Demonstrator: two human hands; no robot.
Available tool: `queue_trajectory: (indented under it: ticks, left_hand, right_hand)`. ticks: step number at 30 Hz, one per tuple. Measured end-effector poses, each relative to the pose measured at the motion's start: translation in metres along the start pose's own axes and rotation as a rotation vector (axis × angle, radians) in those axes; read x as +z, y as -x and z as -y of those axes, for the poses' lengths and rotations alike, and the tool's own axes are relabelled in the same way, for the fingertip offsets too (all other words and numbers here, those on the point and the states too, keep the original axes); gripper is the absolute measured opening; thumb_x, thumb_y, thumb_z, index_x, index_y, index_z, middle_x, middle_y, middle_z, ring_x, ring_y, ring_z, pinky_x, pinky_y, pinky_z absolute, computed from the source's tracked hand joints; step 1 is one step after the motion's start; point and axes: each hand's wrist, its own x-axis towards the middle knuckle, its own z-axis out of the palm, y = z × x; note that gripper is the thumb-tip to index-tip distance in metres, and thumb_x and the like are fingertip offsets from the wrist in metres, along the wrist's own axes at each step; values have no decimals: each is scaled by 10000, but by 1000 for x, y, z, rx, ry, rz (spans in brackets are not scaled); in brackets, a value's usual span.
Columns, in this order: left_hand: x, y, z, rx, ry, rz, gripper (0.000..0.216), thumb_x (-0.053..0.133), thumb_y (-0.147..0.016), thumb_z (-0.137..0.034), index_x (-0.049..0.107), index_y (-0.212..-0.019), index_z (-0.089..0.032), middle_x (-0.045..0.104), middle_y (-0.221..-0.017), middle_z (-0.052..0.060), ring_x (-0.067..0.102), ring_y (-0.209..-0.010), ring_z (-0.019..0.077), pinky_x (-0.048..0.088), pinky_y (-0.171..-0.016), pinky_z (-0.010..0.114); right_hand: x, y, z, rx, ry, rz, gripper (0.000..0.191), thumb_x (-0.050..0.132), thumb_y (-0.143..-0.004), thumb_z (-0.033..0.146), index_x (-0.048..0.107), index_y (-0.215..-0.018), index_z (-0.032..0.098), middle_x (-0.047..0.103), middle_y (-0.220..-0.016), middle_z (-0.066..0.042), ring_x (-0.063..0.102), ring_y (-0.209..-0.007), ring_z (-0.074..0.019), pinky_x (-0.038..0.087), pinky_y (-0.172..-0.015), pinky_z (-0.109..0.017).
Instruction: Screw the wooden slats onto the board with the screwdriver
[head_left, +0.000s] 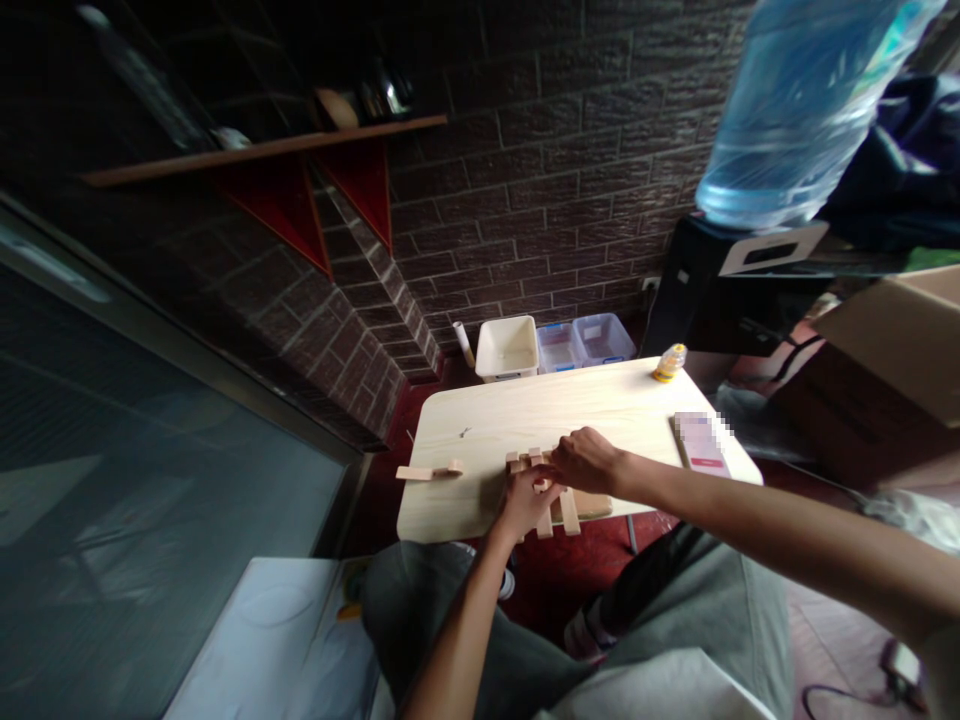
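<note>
A small assembly of pale wooden slats [571, 515] lies at the front edge of the light wood table, over a brownish flat piece [596, 505]. My left hand [527, 500] grips the slats from the near side, its fingers curled toward my other hand. Over the far part of the slats, my right hand [589, 460] is closed like a fist, close to the left fingertips. Whatever it holds is hidden. To the left rests a loose wooden piece [427, 472] with a rounded block at one end. A tiny dark item [465, 432] lies behind it.
On the table [480, 410] stand a small clear bottle with yellow parts [670, 363] and a phone [701, 443]. Behind are a cream bin [508, 345] and clear bins [602, 338] by the brick wall. A water dispenser with a blue jug [787, 120] and a cardboard box [885, 350] stand right.
</note>
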Motion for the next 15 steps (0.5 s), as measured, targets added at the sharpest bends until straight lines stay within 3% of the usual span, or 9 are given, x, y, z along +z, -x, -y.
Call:
queue_trajectory:
  ticks: [9,15]
  left_hand:
    - [-3,7,-2,-26,-55,69,255,659,-842,-344,727,-1070,-253,747,-1041,17,681,-939,186,541,-866,299]
    - [-15,42,-7,96,-191,131,506,737,-773,-461,635,-1239,-291,640,-1288,33,576,-1211,242,443,-1088,405]
  right_hand:
    - [10,-1,-8,22,-16,13,405,445,-986,392,724,-991,98,734,-910,-193,718,-814,-306,515,-628,-330]
    - [23,5,-16,-74,-8,-40,308,438,-990,293,646,-1135,118,728,-985,-163,710,-840,-256,508,-645,-300]
